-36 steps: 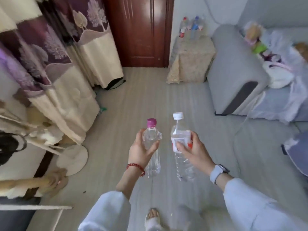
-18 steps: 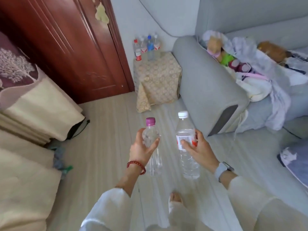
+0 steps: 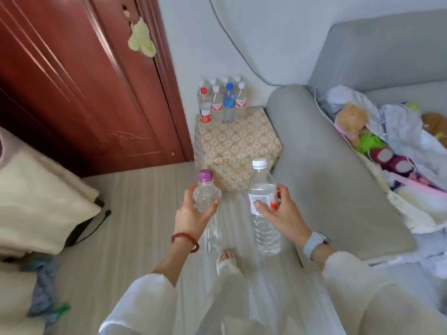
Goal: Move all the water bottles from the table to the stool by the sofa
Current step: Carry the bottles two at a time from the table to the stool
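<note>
Fingers of the left hand [image 3: 193,212] and right hand [image 3: 280,211] each curl round one upright bottle, carried separately toward the stool [image 3: 238,143], judged for setting-down.

The left hand [image 3: 193,215] grips a purple-capped bottle [image 3: 208,201]; the right hand [image 3: 281,213] grips a white-capped bottle [image 3: 263,206]. Farther off, a patterned stool [image 3: 238,143] beside the grey sofa [image 3: 326,170] carries a cluster of bottles [image 3: 222,102].

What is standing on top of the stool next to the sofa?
On the stool, water bottles stand upright in a cluster at its far edge. One has a red cap, one a blue cap, the rest white. A patterned cloth covers the stool, so its own surface is hidden.
</note>
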A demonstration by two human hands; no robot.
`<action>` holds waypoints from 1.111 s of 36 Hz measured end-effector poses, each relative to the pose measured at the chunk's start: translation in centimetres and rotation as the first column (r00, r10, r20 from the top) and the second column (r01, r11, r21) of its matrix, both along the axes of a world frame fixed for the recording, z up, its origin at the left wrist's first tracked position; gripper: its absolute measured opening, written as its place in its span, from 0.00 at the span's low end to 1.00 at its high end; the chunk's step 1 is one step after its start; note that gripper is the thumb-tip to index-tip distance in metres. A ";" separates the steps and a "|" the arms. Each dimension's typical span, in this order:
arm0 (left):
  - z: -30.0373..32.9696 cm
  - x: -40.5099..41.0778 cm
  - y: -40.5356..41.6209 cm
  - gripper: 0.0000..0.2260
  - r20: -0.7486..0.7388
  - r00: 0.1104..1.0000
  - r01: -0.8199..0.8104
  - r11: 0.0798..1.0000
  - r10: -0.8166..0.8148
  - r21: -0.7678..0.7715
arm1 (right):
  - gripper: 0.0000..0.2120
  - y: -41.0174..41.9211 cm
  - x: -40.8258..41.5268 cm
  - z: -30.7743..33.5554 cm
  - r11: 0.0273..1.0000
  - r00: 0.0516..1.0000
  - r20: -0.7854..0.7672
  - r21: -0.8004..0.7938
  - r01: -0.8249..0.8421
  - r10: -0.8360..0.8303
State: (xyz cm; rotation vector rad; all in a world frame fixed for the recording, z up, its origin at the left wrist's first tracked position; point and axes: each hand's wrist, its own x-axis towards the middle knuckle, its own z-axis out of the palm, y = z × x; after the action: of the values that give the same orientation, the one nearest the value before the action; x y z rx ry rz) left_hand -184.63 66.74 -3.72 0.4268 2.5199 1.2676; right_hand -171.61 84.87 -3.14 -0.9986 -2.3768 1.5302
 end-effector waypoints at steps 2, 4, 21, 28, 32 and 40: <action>0.0 -4.2 2.2 0.25 0.011 1.000 0.000 1.000 0.000 0.003 | 0.26 2.2 -4.1 0.1 1.000 1.000 0.011 -0.003 -0.003 0.003; 0.2 -8.0 4.4 0.26 0.028 1.000 0.004 1.000 -0.004 0.005 | 0.27 4.3 -7.6 0.4 1.000 1.000 0.004 -0.020 0.003 -0.003; -5.5 -33.1 20.7 0.31 0.149 0.988 0.068 0.989 -0.048 -0.129 | 0.35 20.6 -33.7 -5.4 0.992 0.985 0.132 -0.071 -0.103 0.111; -10.3 -40.5 25.8 0.27 0.181 0.983 0.067 0.976 -0.029 -0.206 | 0.34 25.8 -43.3 -10.5 0.968 0.950 0.206 0.033 -0.248 0.237; -12.7 -43.0 27.8 0.26 0.210 0.977 0.073 0.985 -0.039 -0.157 | 0.29 26.7 -47.2 -13.1 0.920 0.909 0.228 0.102 -0.378 0.348; -17.6 -46.2 29.3 0.25 0.166 0.985 0.057 0.992 -0.038 -0.111 | 0.31 27.7 -51.4 -18.0 0.938 0.924 0.192 0.038 -0.344 0.331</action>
State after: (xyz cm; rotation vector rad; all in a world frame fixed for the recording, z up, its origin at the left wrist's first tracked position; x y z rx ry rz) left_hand -230.85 96.04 -21.34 0.3402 2.4150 1.0856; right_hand -223.05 112.57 -21.15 -0.7731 -2.8344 1.4981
